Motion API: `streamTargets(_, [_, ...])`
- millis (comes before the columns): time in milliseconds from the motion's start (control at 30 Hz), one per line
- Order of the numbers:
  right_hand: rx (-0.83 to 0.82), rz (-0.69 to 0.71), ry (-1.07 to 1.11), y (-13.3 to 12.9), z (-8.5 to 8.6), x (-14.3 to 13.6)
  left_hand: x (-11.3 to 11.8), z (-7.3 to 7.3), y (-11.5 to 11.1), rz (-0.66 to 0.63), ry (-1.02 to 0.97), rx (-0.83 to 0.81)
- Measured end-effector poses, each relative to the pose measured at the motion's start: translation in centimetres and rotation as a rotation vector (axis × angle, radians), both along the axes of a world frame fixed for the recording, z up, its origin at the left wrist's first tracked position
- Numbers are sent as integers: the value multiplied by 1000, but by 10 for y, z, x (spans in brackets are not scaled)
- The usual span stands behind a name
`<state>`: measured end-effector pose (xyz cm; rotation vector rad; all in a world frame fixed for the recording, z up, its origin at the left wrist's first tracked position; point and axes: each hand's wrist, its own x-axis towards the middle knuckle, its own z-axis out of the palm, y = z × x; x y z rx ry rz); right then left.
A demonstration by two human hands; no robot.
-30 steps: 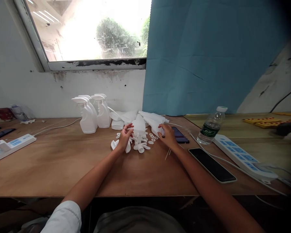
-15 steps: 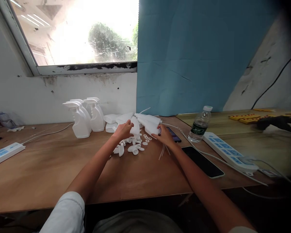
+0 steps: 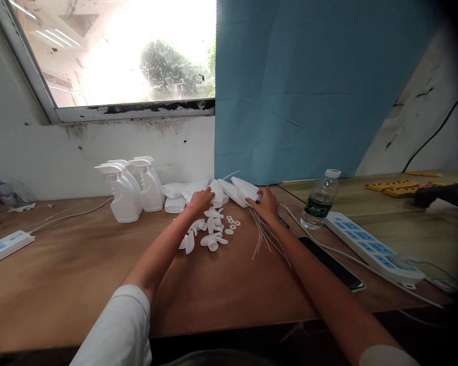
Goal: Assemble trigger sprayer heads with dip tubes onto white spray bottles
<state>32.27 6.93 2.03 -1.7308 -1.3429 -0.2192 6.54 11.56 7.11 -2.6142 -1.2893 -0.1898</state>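
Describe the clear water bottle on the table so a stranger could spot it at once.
Start at the big blue cloth hanging on the wall, then drop to the wooden table just below its lower right edge. There a small clear plastic water bottle stands upright beside a long white power strip. Unlike the opaque white spray bottles near the window, it is see-through, with a dark green label and a white cap.
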Motion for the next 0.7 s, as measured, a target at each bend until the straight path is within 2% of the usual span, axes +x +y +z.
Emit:
streamTargets(167, [-94,37,58,38,6,15,14,-2,21,20,-50,9])
streamTargets(433, [-190,96,234,96,9,41,30,-7,36,24,-116,-7])
streamTargets(567, [-211,95,264,112,10,56,31,-6,44,16,-135,-17])
streamTargets(700, [-219,92,274,117,9,67,30,-3,47,17,-180,-25])
